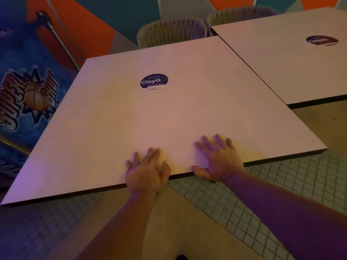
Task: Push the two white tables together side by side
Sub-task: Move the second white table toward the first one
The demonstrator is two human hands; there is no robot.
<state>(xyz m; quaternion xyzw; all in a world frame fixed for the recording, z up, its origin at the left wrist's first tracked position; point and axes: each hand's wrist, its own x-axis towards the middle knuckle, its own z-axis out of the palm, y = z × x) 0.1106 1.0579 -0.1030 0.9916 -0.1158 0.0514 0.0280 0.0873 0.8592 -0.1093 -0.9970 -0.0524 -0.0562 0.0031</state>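
A white square table (112, 128) with a round blue sticker (154, 81) fills the middle of the head view. A second white table (277, 68) with the same kind of sticker stands at the upper right, its side edge meeting the near table's right edge along a thin dark seam; their front edges are offset. My left hand (147, 169) lies flat on the near table's front edge, fingers spread and thumb at the rim. My right hand (217, 158) lies flat beside it, thumb hooked at the same edge.
Two woven chairs (172, 31) stand behind the tables against a teal and orange wall. A blue basketball arcade panel (28, 94) and a metal pole (56, 38) are close on the left. Small-tiled floor (281, 184) lies below the tables.
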